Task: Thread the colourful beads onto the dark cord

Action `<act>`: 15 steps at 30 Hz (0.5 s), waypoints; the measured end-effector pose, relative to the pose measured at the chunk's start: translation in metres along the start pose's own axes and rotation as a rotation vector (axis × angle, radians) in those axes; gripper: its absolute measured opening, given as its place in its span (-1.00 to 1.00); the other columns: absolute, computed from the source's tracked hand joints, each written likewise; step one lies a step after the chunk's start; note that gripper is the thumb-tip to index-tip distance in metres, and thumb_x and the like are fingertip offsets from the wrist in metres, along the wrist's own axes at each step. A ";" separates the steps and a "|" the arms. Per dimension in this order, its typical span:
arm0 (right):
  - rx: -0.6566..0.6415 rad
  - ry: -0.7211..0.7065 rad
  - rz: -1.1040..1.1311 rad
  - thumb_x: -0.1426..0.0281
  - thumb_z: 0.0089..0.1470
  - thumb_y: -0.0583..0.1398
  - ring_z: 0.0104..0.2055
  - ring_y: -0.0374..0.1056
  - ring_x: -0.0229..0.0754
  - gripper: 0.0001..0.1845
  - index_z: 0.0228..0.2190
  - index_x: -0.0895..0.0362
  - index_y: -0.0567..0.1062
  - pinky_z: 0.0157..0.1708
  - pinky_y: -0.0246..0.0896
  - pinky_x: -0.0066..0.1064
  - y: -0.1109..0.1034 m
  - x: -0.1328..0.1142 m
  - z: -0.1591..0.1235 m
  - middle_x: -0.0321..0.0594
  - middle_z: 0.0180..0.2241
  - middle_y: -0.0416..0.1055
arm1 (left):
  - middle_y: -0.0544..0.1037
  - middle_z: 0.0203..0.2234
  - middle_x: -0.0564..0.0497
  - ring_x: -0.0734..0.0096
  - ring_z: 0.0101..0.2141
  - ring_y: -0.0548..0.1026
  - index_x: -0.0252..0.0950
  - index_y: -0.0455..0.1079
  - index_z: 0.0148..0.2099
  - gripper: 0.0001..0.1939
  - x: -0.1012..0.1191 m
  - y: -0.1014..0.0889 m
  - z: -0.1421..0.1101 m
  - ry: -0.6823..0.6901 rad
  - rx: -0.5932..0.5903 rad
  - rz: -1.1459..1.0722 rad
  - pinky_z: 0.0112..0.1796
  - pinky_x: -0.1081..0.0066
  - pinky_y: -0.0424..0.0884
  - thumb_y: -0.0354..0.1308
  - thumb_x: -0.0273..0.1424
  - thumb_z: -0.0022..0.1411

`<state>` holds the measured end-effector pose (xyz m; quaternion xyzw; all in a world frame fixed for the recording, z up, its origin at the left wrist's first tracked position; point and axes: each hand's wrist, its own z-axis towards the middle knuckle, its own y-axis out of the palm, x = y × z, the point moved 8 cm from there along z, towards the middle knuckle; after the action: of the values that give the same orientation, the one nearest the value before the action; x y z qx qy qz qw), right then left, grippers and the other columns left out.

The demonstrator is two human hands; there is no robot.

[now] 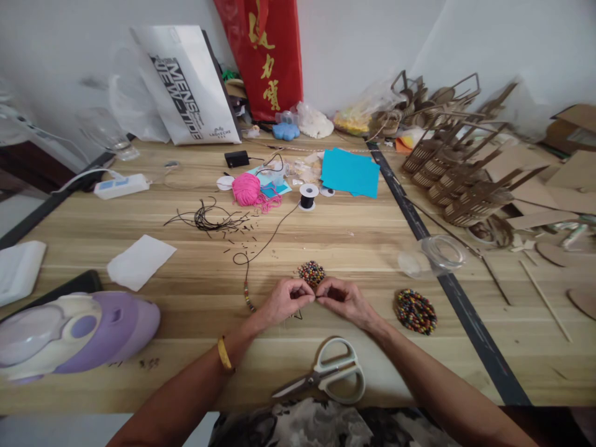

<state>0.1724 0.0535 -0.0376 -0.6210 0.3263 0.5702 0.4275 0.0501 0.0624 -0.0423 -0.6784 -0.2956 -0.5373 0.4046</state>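
Left hand [287, 298] and right hand [345, 300] both pinch thin black cord [275, 236], nearly meeting. Cord runs from white-flanged spool [308, 190] through small round multicoloured beads [248, 296] beside left hand. Multicoloured bead pile [311, 272] just beyond hands; pale-grey-handled metal scissors [318, 376] nearer body.

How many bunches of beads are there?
3: a bead heap just beyond the left hand and right hand, a bead bundle to their right, a strung bead row to their left. Some may be hidden.

Gold-coloured bangle [224, 354] — worn at the left wrist; garment [288, 425] — mottled in grey, black and cream; forearms [179, 394] bared.
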 end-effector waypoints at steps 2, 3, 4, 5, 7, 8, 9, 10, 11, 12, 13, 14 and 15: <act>-0.001 0.001 -0.005 0.22 0.03 0.24 -0.44 0.24 -0.27 -0.75 -0.42 0.18 0.46 -0.45 0.12 -0.45 0.000 0.000 0.000 -0.24 -0.47 0.36 | 0.39 -0.62 0.08 0.59 -0.56 0.27 -0.40 0.46 -0.39 -0.87 0.000 0.000 0.000 0.002 0.005 0.003 -0.54 0.57 0.19 0.16 -0.42 0.08; 0.001 0.002 -0.006 0.21 0.03 0.24 -0.44 0.24 -0.27 -0.74 -0.42 0.18 0.46 -0.45 0.12 -0.45 0.000 0.000 0.000 -0.24 -0.47 0.37 | 0.39 -0.62 0.08 0.58 -0.56 0.27 -0.40 0.46 -0.40 -0.87 -0.001 0.000 0.000 0.004 0.009 0.008 -0.54 0.57 0.19 0.16 -0.42 0.08; 0.004 0.004 -0.004 0.21 0.03 0.24 -0.45 0.24 -0.27 -0.74 -0.43 0.18 0.46 -0.45 0.13 -0.45 0.000 0.000 0.000 -0.25 -0.47 0.37 | 0.39 -0.62 0.08 0.58 -0.56 0.27 -0.39 0.46 -0.40 -0.87 -0.001 0.000 0.000 0.009 0.010 0.014 -0.54 0.57 0.19 0.16 -0.41 0.08; 0.010 0.006 -0.001 0.20 0.02 0.25 -0.45 0.24 -0.27 -0.73 -0.43 0.18 0.46 -0.46 0.13 -0.46 0.000 0.000 0.000 -0.25 -0.48 0.37 | 0.39 -0.62 0.08 0.58 -0.56 0.27 -0.39 0.46 -0.40 -0.87 0.000 0.000 0.000 0.013 0.011 0.018 -0.54 0.57 0.18 0.16 -0.41 0.08; 0.017 0.010 0.009 0.19 0.01 0.25 -0.47 0.23 -0.28 -0.72 -0.43 0.18 0.46 -0.48 0.12 -0.46 0.000 0.001 0.000 -0.26 -0.49 0.36 | 0.38 -0.62 0.08 0.58 -0.56 0.27 -0.39 0.46 -0.40 -0.86 0.000 0.000 0.000 0.017 0.006 0.023 -0.54 0.57 0.17 0.15 -0.40 0.09; 0.018 0.010 0.014 0.19 0.01 0.25 -0.47 0.22 -0.29 -0.72 -0.43 0.18 0.46 -0.49 0.11 -0.47 0.000 0.001 0.000 -0.26 -0.49 0.36 | 0.38 -0.62 0.08 0.58 -0.56 0.27 -0.39 0.46 -0.41 -0.86 0.000 0.000 0.000 0.018 0.004 0.024 -0.54 0.57 0.17 0.15 -0.40 0.09; 0.017 0.009 0.017 0.19 0.01 0.25 -0.48 0.21 -0.29 -0.72 -0.43 0.18 0.46 -0.50 0.10 -0.47 0.001 0.001 0.000 -0.26 -0.50 0.35 | 0.38 -0.62 0.08 0.58 -0.56 0.26 -0.39 0.45 -0.41 -0.85 0.000 0.000 0.000 0.018 0.004 0.025 -0.54 0.57 0.17 0.15 -0.39 0.09; 0.013 0.009 0.019 0.19 0.01 0.25 -0.48 0.20 -0.30 -0.72 -0.43 0.18 0.46 -0.50 0.09 -0.47 0.001 0.001 0.000 -0.26 -0.50 0.35 | 0.38 -0.62 0.08 0.58 -0.56 0.26 -0.39 0.45 -0.41 -0.85 0.000 0.000 0.000 0.018 0.004 0.027 -0.54 0.57 0.17 0.16 -0.39 0.09; 0.010 0.011 0.021 0.20 0.02 0.25 -0.48 0.20 -0.30 -0.72 -0.43 0.18 0.46 -0.50 0.09 -0.47 0.001 0.001 0.000 -0.27 -0.50 0.34 | 0.39 -0.62 0.08 0.57 -0.56 0.27 -0.39 0.46 -0.42 -0.85 0.000 0.000 0.000 0.018 0.006 0.030 -0.53 0.57 0.17 0.16 -0.39 0.09; 0.009 0.013 0.022 0.20 0.02 0.25 -0.48 0.20 -0.30 -0.73 -0.43 0.18 0.46 -0.50 0.08 -0.47 0.001 0.001 0.001 -0.27 -0.50 0.34 | 0.39 -0.61 0.08 0.57 -0.55 0.27 -0.40 0.46 -0.42 -0.85 0.000 0.000 0.000 0.019 0.005 0.033 -0.53 0.57 0.17 0.16 -0.39 0.09; 0.007 0.016 0.022 0.20 0.02 0.25 -0.48 0.19 -0.30 -0.73 -0.43 0.18 0.46 -0.50 0.08 -0.47 0.001 0.001 0.001 -0.27 -0.50 0.34 | 0.40 -0.61 0.07 0.57 -0.55 0.27 -0.40 0.46 -0.41 -0.85 0.001 0.000 0.000 0.018 0.002 0.034 -0.53 0.57 0.17 0.16 -0.39 0.09; 0.005 0.018 0.023 0.21 0.02 0.25 -0.48 0.19 -0.30 -0.74 -0.43 0.18 0.45 -0.51 0.07 -0.47 0.001 0.001 0.001 -0.27 -0.50 0.33 | 0.40 -0.61 0.07 0.57 -0.55 0.27 -0.40 0.47 -0.41 -0.85 0.001 0.000 0.000 0.015 -0.004 0.035 -0.53 0.57 0.17 0.16 -0.39 0.09; 0.004 0.019 0.026 0.22 0.02 0.25 -0.49 0.18 -0.31 -0.74 -0.43 0.18 0.45 -0.51 0.06 -0.47 0.001 0.001 0.001 -0.27 -0.50 0.33 | 0.41 -0.61 0.07 0.57 -0.56 0.28 -0.40 0.47 -0.40 -0.85 0.001 0.000 0.000 0.010 -0.013 0.034 -0.53 0.57 0.17 0.15 -0.39 0.09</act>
<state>0.1714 0.0536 -0.0387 -0.6213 0.3395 0.5692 0.4181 0.0503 0.0622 -0.0418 -0.6832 -0.2785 -0.5358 0.4107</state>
